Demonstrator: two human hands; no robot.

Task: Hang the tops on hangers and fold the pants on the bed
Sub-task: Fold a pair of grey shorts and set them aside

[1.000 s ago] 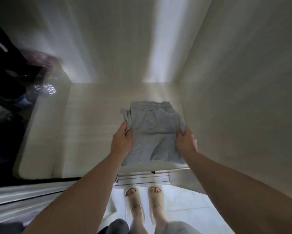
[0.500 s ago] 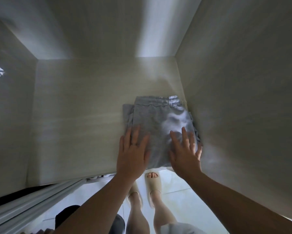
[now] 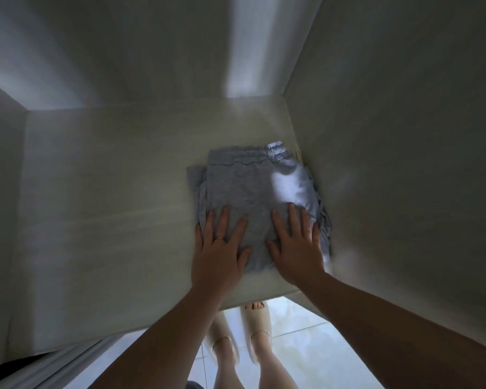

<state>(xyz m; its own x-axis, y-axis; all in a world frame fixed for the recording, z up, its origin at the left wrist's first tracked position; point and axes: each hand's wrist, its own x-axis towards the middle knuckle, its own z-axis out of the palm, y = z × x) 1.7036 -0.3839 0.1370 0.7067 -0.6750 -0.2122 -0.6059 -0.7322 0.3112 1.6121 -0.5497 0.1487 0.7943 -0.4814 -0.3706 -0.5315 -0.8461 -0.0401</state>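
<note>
Folded grey pants (image 3: 250,186) with an elastic waistband lie flat on a pale wooden shelf (image 3: 109,206) inside a cupboard, pushed against its right wall. My left hand (image 3: 219,254) rests palm down on the near left part of the pants, fingers spread, a ring on one finger. My right hand (image 3: 295,245) lies flat on the near right part, fingers spread too. Neither hand grips the cloth. A bright patch of light falls on the pants' right side.
The cupboard's right wall (image 3: 404,164), back wall (image 3: 152,51) and left wall (image 3: 0,192) enclose the shelf. Below its front edge are a tiled floor (image 3: 306,346) and my feet in beige slippers (image 3: 258,327). A sliding door rail (image 3: 67,363) runs at the lower left.
One second ago both hands held the pants by their sides at the shelf's front edge. They set them deeper on the shelf against the right wall, let go, and now lie flat on top.
</note>
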